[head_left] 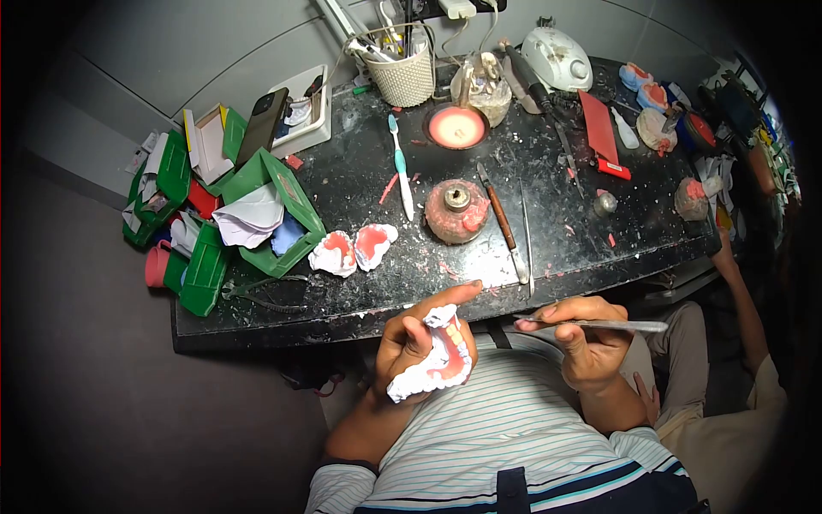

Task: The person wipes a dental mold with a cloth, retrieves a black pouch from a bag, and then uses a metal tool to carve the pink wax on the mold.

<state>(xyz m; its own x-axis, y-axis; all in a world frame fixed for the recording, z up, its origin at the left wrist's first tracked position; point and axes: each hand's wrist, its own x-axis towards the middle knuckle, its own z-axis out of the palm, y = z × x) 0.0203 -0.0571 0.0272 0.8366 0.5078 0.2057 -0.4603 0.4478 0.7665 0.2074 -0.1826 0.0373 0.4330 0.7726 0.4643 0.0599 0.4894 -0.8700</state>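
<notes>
In my left hand (402,351) rests a white plaster dental model (415,375) with pink wax and a few yellowish teeth along its arch. The thumb lies on its inner side and the index finger stretches out past it. My right hand (592,343) pinches a slim metal wax carver (629,325), held level, its tip pointing left toward the model but apart from it. Ahead on the bench are a wax-smeared spirit burner (456,212), a wooden-handled wax knife (503,224) and a thin metal instrument (527,240).
A bowl of melted pink wax (456,127) sits behind the burner. Two plaster models (353,248), a toothbrush (401,167) and green boxes (274,214) lie left. Red wax sheet (597,128) and a white machine (556,58) stand right. Another person's arm (743,291) is at the right.
</notes>
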